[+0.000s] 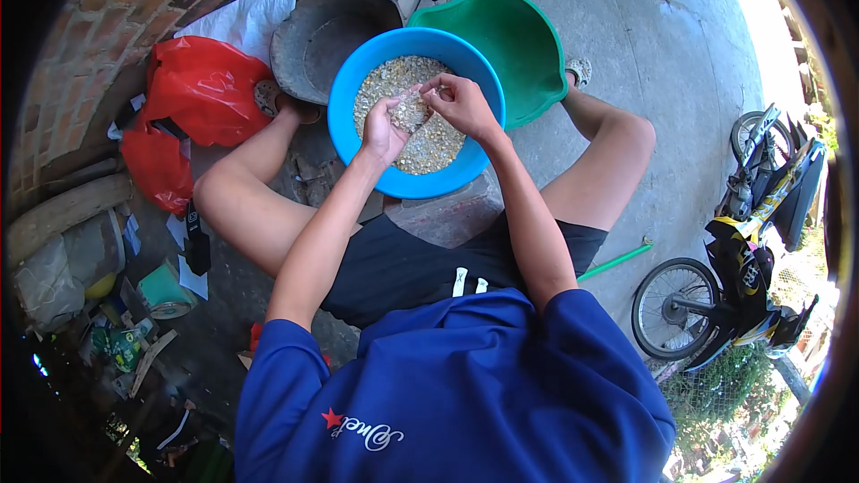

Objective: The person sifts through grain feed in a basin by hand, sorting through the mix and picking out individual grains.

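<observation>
The person's left forearm [318, 237] and right forearm [530, 210] reach forward, converging. The left hand [385, 136] is cupped palm up; the right hand [465, 109] bends close beside it, fingers [440, 83] curled inward.

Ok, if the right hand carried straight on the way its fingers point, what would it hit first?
Most likely the grain cupped in the left hand, just ahead of the right hand; whether they already touch is unclear from this single view.
</observation>
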Motion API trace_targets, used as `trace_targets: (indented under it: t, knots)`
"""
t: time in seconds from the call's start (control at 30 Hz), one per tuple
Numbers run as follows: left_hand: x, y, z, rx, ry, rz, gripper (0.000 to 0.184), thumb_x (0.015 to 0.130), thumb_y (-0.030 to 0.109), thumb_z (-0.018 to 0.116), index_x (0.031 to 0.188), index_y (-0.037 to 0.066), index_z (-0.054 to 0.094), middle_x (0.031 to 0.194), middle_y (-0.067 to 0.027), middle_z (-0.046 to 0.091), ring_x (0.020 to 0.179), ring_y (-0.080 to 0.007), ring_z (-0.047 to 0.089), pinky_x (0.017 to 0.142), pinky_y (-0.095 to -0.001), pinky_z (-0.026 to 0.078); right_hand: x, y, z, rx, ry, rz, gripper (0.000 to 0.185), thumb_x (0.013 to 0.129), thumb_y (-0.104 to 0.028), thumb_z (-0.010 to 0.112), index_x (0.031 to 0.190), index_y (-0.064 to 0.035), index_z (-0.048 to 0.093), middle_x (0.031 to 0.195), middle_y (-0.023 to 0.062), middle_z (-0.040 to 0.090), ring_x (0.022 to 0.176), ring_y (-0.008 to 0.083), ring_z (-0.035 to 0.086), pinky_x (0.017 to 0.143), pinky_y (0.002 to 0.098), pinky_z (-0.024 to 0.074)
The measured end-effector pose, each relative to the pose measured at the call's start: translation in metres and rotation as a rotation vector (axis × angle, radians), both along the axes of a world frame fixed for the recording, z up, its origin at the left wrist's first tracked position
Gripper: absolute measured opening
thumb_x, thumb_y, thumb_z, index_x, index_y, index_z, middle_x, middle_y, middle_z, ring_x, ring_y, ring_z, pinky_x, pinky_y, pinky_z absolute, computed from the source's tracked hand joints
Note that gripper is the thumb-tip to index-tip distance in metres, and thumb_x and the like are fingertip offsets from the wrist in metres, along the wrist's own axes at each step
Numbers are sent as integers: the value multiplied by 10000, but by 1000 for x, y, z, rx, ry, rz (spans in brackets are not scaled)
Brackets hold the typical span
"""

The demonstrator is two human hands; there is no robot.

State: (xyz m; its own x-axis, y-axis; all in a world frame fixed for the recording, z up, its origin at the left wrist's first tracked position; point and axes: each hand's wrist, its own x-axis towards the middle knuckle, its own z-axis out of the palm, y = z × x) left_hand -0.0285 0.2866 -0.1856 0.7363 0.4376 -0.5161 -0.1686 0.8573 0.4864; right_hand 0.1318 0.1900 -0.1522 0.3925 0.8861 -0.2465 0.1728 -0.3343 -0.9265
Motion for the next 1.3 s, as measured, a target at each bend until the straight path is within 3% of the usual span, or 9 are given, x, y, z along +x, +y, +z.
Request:
trace_targets:
  t: [0.37,0.67,0.97,1.1,1.17,1.27,1.3]
  knots:
    - [-2,-3,10,7,19,-10,613,931,217,366,1459,-84,452,1421,-195,562,1324,-277,532,1156,-477,399,-6,2,6,45,-196,81,235,832,-198,713,1021,-70,769,581,94,519,535,179,543,558,365,448]
    - [-2,-5,7,14,71,14,582,931,238,409,1422,-63,494,1398,-162,535,1325,-267,480,1143,-476,370,-17,4,10,20,-287,197,211,831,-214,709,1011,-112,748,633,143,624,593,305,648,611,446,489]
    - [-2,-5,10,-23,47,-14,570,946,263,412,1426,-34,483,1392,-147,513,1303,-264,491,1118,-477,393,-16,3,10,40,-263,199,181,831,-187,683,947,-48,692,686,174,683,613,343,671,632,469,503]
    - [-4,-4,4,-47,16,-21,473,958,232,433,1359,-12,496,1330,-143,570,1271,-271,550,1112,-493,439,-15,3,4,52,-242,193,189,855,-184,667,961,-28,674,629,133,641,565,255,641,609,403,501]
    - [-3,-4,5,-31,4,-32,539,943,218,424,1419,-27,483,1354,-148,577,1276,-267,551,1111,-497,433,-13,3,5,5,-126,153,180,888,-176,638,970,-16,651,640,94,643,555,196,613,596,362,493]
    - [-2,-3,14,-17,-30,-63,589,905,126,430,1466,-52,455,1358,-165,592,1256,-266,576,1094,-468,459,-7,8,-27,233,241,-108,154,948,-161,565,968,-15,608,678,28,606,548,125,535,554,323,451]
    - [-2,-2,13,-13,-44,-76,602,890,83,435,1475,-60,444,1353,-172,598,1246,-266,589,1086,-452,474,0,5,-23,173,405,-108,117,979,-144,502,980,-40,558,702,-9,551,507,100,457,484,302,378]
